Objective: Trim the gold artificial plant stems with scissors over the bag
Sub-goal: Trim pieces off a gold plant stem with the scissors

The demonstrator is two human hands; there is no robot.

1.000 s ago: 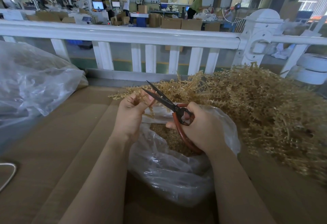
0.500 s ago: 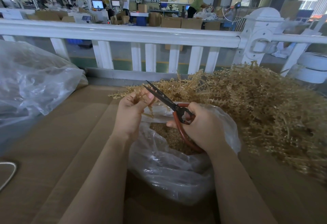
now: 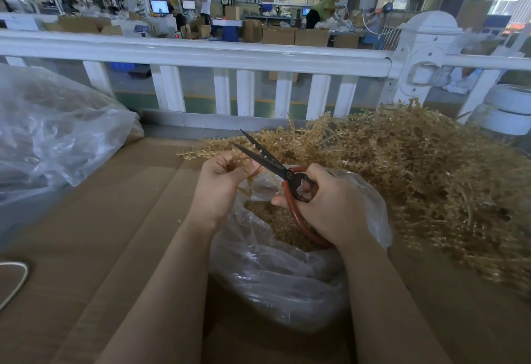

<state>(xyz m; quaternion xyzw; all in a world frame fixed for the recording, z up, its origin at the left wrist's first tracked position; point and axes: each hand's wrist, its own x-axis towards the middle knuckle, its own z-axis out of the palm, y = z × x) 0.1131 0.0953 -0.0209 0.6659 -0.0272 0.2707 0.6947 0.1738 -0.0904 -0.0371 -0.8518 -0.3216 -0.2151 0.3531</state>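
My left hand grips a small gold plant stem, whose sprigs stick out past the fingers. My right hand holds scissors with red handles and dark blades. The blades are parted and point up-left, right beside the stem. Both hands hover over a clear plastic bag whose open mouth shows gold trimmings inside. A big heap of gold plant stems lies to the right on the brown cardboard surface.
A large crumpled clear plastic bag sits at the left. A white railing runs along the far edge. A white cord lies at the left edge. Beyond the railing, people work among cardboard boxes.
The scissor blades have opened wider beside the stem. My left hand has shifted the stem slightly, with more sprigs hanging below the fingers. The hands stay over the bag.
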